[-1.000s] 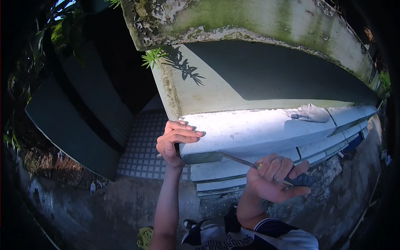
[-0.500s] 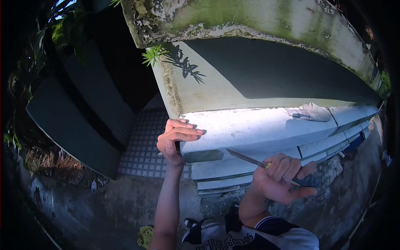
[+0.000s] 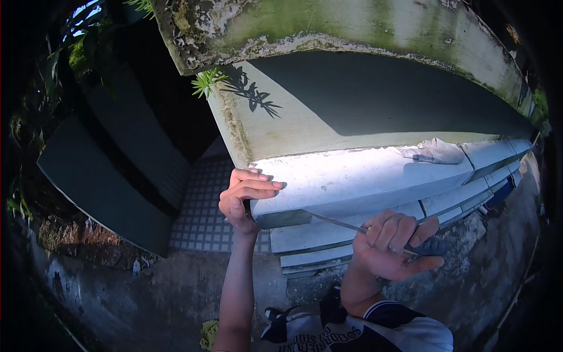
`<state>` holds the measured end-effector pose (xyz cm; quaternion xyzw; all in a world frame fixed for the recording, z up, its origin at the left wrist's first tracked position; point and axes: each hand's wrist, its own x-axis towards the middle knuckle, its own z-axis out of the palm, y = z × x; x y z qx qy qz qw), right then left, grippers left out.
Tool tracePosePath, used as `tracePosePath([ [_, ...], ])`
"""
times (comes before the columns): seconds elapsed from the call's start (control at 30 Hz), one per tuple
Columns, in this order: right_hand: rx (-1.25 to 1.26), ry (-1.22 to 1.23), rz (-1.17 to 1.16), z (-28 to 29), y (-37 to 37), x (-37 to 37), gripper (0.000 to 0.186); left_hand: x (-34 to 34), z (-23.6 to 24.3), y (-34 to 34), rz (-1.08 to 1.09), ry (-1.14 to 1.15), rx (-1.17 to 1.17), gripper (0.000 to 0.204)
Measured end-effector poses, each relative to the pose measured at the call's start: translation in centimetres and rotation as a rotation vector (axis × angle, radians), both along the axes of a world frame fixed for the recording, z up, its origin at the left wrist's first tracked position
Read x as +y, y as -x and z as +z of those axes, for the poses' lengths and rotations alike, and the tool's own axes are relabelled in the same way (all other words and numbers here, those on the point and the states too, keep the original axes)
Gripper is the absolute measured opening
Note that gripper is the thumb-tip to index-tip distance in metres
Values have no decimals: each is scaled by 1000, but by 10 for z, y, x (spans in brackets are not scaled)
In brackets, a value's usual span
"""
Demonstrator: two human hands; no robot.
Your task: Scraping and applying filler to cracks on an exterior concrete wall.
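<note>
A knife (image 3: 340, 222) with a long narrow blade is in my right hand (image 3: 390, 243). Its fingers are curled round the handle, most of which they hide. The blade points left, its tip at the front edge of a white tiled ledge (image 3: 328, 170), close to a grey-green strip (image 3: 285, 219) on the front face. My left hand (image 3: 246, 196) grips the ledge's left corner, fingers lying over the top and the thumb lower at the end. A crumpled pale glove-like cloth (image 3: 437, 152) rests on the ledge toward the right.
White steps (image 3: 322, 240) run below the ledge. A mossy concrete slab (image 3: 352, 29) overhangs it, with a small green plant (image 3: 208, 82) at its left. Checkered floor tiles (image 3: 205, 205) and a dark panel (image 3: 99, 182) lie left. A yellow-green cloth (image 3: 209, 334) is on the ground.
My right hand and the knife have shifted slightly left, bringing the tip along the ledge's front edge toward the grey-green strip. The left hand keeps its hold; the view has shifted a little.
</note>
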<state>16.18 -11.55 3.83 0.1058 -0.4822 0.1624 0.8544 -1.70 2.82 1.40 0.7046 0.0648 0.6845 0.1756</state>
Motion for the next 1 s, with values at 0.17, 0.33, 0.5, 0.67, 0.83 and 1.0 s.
tracePosePath([
  [0.17, -26, 67, 9, -11, 12, 9, 48, 0, 1, -4, -1, -5, -8, 71],
  [0.33, 90, 68, 56, -24, 18, 4, 52, 5, -3, 1, 11, -11, -2, 71],
  [0.5, 154, -4, -56, -18, 8, 0, 57, 2, 0, -2, -19, -13, -7, 71],
  [0.67, 163, -6, -40, -19, 4, -7, 56, 1, -2, -1, 9, 2, -5, 72],
  [0.83, 104, 134, 78, -23, 26, 12, 55, 2, -2, -1, 9, -15, 1, 73],
  [1.0, 154, 5, -86, -17, 10, -2, 54, 2, -4, -1, -3, 10, -9, 74],
])
